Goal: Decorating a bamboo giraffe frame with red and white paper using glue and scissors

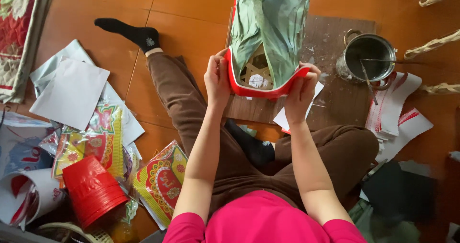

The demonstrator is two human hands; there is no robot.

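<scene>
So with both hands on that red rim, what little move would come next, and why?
Probably pressing the red band flat along the near edge. Both the left hand and right hand pinch it at the ends of the green paper shell, and the middle still bows outward.

lantern: top cut off by frame edge; bamboo frame mostly hidden

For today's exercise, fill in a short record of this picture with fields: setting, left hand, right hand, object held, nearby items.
setting: person seated on an orange tiled floor
left hand: grips the red rim on its side
right hand: grips the red rim on the other side
object held: green paper form with red rim, bamboo frame inside
nearby items: metal pot on a brown board; stack of red paper cones
</scene>
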